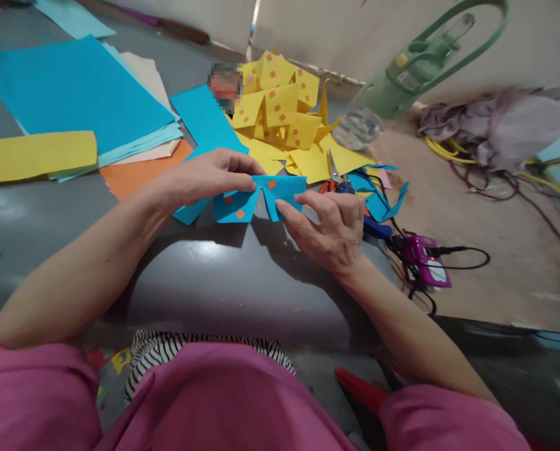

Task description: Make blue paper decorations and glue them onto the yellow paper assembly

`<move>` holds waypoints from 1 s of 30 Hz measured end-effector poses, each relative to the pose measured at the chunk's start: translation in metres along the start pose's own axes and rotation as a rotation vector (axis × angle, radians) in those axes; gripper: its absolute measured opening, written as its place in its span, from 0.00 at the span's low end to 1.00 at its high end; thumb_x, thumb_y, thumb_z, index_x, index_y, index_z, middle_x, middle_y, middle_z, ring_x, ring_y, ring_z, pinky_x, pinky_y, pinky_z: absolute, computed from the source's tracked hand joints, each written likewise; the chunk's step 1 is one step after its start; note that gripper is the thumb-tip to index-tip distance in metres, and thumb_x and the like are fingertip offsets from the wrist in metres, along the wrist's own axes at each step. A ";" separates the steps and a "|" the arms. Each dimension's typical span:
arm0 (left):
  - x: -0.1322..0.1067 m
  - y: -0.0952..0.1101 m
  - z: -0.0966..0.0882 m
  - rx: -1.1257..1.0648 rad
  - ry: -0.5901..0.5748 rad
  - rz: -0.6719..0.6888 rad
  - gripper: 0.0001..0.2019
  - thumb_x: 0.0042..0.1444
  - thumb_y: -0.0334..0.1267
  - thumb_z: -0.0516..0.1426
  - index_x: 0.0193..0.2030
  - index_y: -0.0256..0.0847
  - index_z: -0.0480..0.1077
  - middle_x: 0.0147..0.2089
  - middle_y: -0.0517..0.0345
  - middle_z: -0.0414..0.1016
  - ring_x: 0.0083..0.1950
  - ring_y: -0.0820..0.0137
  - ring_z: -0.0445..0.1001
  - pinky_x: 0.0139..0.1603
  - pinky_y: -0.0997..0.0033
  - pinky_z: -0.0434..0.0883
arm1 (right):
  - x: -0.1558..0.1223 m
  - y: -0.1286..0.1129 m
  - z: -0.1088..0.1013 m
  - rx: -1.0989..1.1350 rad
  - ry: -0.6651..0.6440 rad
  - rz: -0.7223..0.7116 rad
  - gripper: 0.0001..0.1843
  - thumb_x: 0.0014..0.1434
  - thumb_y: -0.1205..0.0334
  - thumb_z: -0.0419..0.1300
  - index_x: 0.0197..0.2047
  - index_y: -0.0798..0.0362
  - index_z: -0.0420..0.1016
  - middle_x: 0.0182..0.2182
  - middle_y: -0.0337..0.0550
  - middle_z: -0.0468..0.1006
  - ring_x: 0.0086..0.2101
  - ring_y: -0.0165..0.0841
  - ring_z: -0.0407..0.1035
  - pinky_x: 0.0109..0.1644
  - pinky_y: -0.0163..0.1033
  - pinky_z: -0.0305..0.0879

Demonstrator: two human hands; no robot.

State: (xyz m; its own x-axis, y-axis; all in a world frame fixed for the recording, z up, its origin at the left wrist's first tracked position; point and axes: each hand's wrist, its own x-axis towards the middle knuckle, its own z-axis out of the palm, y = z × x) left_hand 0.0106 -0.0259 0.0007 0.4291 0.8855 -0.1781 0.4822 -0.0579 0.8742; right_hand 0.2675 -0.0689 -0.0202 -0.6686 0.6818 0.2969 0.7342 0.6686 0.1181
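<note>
A small blue folded paper piece with orange square spots and a V-shaped gap in its lower edge is between my hands, above the grey surface. My left hand pinches its upper left part, thumb in front and fingers behind. On its right part, my right hand has its fingertips closed on the paper. Behind my left hand lies a longer blue paper strip. Just beyond my right hand are scissors with blades pointing away, partly hidden by that hand.
Yellow spotted paper shapes are piled at the back. Blue sheets, a yellow strip and orange paper lie left. To the right are a green-topped bottle, blue scraps, a purple box with cables and a crumpled cloth.
</note>
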 end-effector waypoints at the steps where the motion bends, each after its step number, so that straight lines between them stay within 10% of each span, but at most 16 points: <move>1: 0.000 0.000 0.000 0.009 0.002 -0.005 0.18 0.54 0.45 0.58 0.49 0.44 0.77 0.35 0.54 0.78 0.39 0.61 0.77 0.37 0.62 0.72 | 0.000 -0.001 -0.002 0.016 0.006 0.000 0.19 0.68 0.60 0.54 0.59 0.34 0.74 0.53 0.45 0.77 0.50 0.47 0.67 0.53 0.55 0.59; 9: -0.002 0.001 0.000 -0.006 0.038 0.000 0.19 0.56 0.43 0.56 0.53 0.44 0.76 0.38 0.55 0.78 0.39 0.63 0.77 0.37 0.64 0.72 | 0.004 -0.004 -0.013 0.589 0.228 0.368 0.31 0.65 0.37 0.53 0.65 0.43 0.58 0.53 0.52 0.71 0.49 0.45 0.69 0.50 0.53 0.69; 15: -0.005 0.008 0.004 0.004 0.005 0.018 0.18 0.56 0.42 0.56 0.52 0.44 0.77 0.36 0.56 0.78 0.39 0.63 0.77 0.38 0.65 0.73 | 0.019 -0.012 0.000 1.083 0.037 0.533 0.39 0.59 0.33 0.60 0.64 0.42 0.52 0.46 0.45 0.76 0.44 0.41 0.76 0.45 0.48 0.76; 30: -0.004 0.002 -0.003 0.228 0.103 0.079 0.19 0.54 0.43 0.53 0.48 0.40 0.77 0.40 0.54 0.81 0.38 0.64 0.77 0.39 0.67 0.72 | 0.002 0.017 -0.010 0.979 0.181 0.582 0.27 0.58 0.42 0.65 0.53 0.49 0.67 0.42 0.45 0.78 0.42 0.37 0.74 0.44 0.42 0.70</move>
State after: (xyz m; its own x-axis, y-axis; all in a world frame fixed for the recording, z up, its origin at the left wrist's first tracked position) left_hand 0.0077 -0.0279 0.0044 0.3976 0.9159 -0.0558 0.6151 -0.2209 0.7569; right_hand 0.2793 -0.0591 -0.0082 -0.1737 0.9631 0.2054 0.4669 0.2642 -0.8439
